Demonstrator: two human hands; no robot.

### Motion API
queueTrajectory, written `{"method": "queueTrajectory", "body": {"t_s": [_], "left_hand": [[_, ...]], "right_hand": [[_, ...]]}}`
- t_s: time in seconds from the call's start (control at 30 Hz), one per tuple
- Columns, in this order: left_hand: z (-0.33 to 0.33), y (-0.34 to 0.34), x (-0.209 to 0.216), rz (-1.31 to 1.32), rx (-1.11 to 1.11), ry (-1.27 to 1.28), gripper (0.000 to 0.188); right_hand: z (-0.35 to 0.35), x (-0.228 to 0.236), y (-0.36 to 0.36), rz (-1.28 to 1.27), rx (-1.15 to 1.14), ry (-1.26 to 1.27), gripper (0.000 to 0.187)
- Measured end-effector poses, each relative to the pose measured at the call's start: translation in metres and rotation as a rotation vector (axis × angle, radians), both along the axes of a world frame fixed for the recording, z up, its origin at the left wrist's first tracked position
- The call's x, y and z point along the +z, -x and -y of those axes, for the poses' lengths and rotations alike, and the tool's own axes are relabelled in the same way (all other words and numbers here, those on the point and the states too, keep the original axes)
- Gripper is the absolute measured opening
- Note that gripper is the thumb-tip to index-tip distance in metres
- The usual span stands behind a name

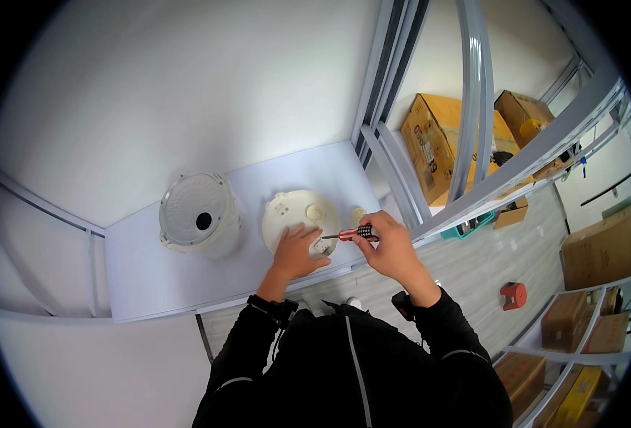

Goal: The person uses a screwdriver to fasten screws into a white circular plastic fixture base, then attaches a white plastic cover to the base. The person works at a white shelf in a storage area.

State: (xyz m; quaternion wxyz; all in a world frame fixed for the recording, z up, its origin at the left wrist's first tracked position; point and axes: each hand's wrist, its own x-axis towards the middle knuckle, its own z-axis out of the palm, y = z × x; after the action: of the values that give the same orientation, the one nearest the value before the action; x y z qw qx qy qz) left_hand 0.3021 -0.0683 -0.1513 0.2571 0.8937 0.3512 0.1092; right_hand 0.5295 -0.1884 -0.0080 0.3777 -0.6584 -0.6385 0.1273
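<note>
A round cream plastic cover point(280, 214) lies on the white table, with a raised round knob and small fittings on its face. My left hand point(296, 251) rests on its near part, fingers stretched out over the surface. In my right hand point(389, 246) is a screwdriver point(349, 234) with a red and black handle. Its shaft points left, and the tip is close to the left fingertips above a small white fitting point(322, 246) on the cover. Whether the tip touches anything cannot be made out. A small cream round piece point(358, 215) lies just beyond the right hand.
Left of the cover stands a white bucket-shaped housing point(203, 214) with a dark hole in its top. Grey metal frame posts point(394, 171) rise at the table's right end. Beyond them are cardboard boxes point(437, 143), a teal bin point(469, 227) and a red stool point(513, 295) on the floor.
</note>
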Motion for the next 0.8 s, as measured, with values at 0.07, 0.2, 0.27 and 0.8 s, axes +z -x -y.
{"method": "queueTrajectory", "body": {"t_s": [0.07, 0.2, 0.27, 0.8], "left_hand": [[0.002, -0.005, 0.001, -0.048, 0.017, -0.015, 0.077], [0.006, -0.008, 0.0, -0.039, 0.061, -0.023, 0.067], [0.006, -0.008, 0.0, -0.04, 0.067, -0.009, 0.067], [0.002, -0.012, -0.002, -0.041, 0.109, 0.042, 0.071]], "right_hand": [[0.0, 0.001, 0.002, 0.065, 0.011, -0.003, 0.029], [-0.004, 0.001, 0.004, 0.108, 0.027, -0.006, 0.029], [-0.006, 0.001, 0.006, 0.094, 0.029, 0.017, 0.029], [-0.026, -0.014, 0.012, -0.065, 0.059, 0.039, 0.03]]}}
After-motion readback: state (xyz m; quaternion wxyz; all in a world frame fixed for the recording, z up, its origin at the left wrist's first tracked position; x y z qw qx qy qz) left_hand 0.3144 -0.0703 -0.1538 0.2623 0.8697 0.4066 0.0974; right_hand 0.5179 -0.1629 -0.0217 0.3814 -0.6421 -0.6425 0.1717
